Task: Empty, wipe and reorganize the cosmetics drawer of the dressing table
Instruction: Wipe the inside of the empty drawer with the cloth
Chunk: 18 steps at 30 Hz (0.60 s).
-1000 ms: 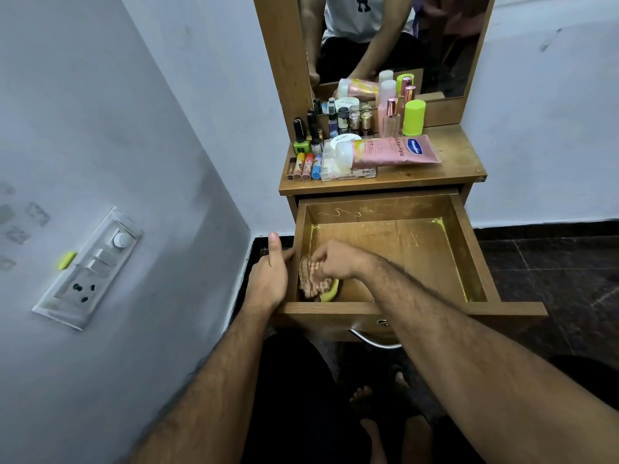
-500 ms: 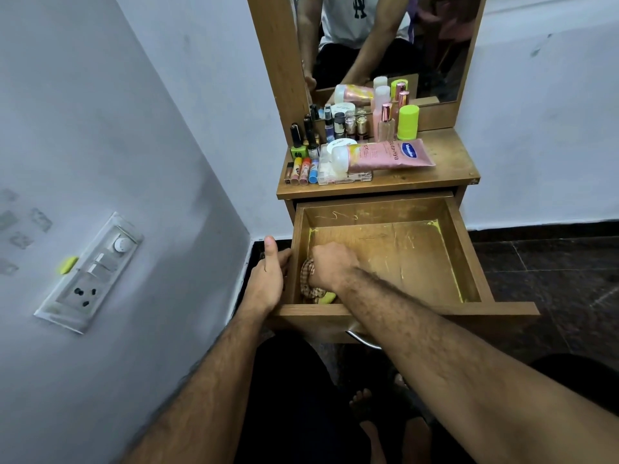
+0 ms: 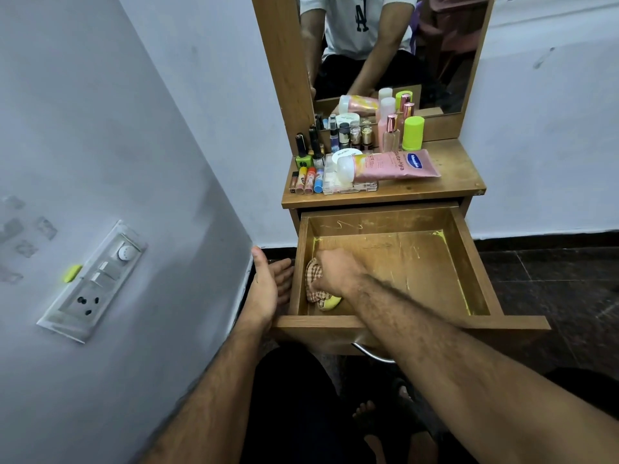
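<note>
The wooden drawer [image 3: 469, 262] of the dressing table stands pulled out, with nothing in it except a cloth. My right hand [image 3: 336, 271] grips the checked cloth [image 3: 315, 283] and presses it on the drawer floor along the left wall. A yellow part of the cloth shows under my wrist. My left hand [image 3: 268, 286] is outside the drawer's left side, fingers straight, just off the wood. On the tabletop [image 3: 452, 182] lie a pink lotion tube [image 3: 395, 165], lip balms [image 3: 306, 179], nail polish bottles [image 3: 313, 149], small jars and a lime-capped bottle [image 3: 412, 132].
A grey wall with a switchboard [image 3: 97, 279] closes in on the left. The mirror [image 3: 385, 45] above the table reflects my torso and arms. Dark floor tiles [image 3: 552, 279] spread to the right. My bare feet [image 3: 368, 413] are below the drawer front.
My right hand has slid the cloth from the drawer's front left corner farther back along the left wall. My left hand has let go of the drawer's side and opened.
</note>
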Each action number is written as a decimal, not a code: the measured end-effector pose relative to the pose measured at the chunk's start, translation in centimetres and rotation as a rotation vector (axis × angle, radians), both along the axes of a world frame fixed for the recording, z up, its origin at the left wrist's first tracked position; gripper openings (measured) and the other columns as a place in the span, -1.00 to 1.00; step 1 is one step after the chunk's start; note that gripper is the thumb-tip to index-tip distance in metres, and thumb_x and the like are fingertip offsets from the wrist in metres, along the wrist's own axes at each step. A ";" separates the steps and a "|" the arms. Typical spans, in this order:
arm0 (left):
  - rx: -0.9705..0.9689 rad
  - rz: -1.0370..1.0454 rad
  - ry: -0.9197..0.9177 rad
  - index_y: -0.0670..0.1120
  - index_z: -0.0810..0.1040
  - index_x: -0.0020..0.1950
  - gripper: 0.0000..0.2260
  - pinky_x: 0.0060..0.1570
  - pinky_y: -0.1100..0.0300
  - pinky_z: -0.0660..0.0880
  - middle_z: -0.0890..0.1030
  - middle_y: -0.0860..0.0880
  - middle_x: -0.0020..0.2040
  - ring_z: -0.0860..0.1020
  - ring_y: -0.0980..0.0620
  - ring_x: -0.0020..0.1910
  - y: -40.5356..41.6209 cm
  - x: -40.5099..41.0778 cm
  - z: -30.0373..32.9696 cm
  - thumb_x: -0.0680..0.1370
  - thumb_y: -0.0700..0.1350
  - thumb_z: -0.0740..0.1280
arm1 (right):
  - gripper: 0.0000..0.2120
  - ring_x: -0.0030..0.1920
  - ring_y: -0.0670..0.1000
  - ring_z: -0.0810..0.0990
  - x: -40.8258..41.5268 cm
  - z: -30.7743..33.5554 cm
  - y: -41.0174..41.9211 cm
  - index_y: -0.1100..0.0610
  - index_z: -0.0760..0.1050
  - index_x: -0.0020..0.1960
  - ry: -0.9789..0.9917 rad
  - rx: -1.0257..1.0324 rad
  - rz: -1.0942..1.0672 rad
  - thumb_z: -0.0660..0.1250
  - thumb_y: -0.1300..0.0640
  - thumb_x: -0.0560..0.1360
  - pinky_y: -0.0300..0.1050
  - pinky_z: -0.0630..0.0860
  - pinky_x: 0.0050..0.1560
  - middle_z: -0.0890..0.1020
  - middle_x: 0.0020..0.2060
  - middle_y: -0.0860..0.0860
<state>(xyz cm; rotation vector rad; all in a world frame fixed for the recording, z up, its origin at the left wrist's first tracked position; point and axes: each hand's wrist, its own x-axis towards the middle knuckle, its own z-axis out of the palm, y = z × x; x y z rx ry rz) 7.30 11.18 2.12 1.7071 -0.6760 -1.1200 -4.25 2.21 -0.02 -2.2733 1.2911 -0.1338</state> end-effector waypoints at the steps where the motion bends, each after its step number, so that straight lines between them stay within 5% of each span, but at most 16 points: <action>1: 0.000 0.006 0.006 -0.16 0.36 0.48 -0.14 0.34 -0.01 0.32 0.45 -0.18 0.43 0.38 -0.16 0.44 0.0 0.0 0.0 0.54 0.37 -0.33 | -0.52 0.12 0.04 0.58 -0.2 0.0 -0.1 0.11 0.50 0.25 -0.020 0.075 0.007 0.55 0.03 0.40 -0.08 0.55 0.09 0.60 0.11 0.02; 5: 0.001 0.018 0.008 -0.16 0.37 0.48 -0.12 0.35 -0.02 0.31 0.46 -0.18 0.42 0.39 -0.15 0.43 -0.1 0.1 0.0 0.52 0.38 -0.33 | -0.49 -0.05 0.00 0.60 -1.8 0.2 -0.3 0.08 0.51 0.27 -0.119 0.509 0.119 0.58 0.10 0.37 -0.14 0.59 -0.21 0.55 0.18 0.03; 13: -0.002 -0.027 -0.028 -0.17 0.39 0.46 -0.14 0.32 0.04 0.34 0.46 -0.18 0.42 0.40 -0.14 0.43 0.2 0.2 0.0 0.54 0.36 -0.31 | -0.47 0.13 0.03 0.58 0.0 0.0 -0.3 0.09 0.50 0.31 -0.063 0.062 0.017 0.56 0.04 0.39 -0.08 0.57 0.11 0.62 0.14 0.03; 18: -0.019 -0.067 -0.133 -0.12 0.52 0.37 -0.11 0.30 0.08 0.37 0.56 -0.11 0.33 0.47 -0.06 0.36 0.4 -0.2 0.0 0.45 0.45 -0.23 | -0.43 0.29 0.05 0.50 -0.7 0.3 0.0 0.03 0.46 0.39 -0.050 0.177 0.043 0.53 0.07 0.42 -0.02 0.48 0.25 0.55 0.29 0.02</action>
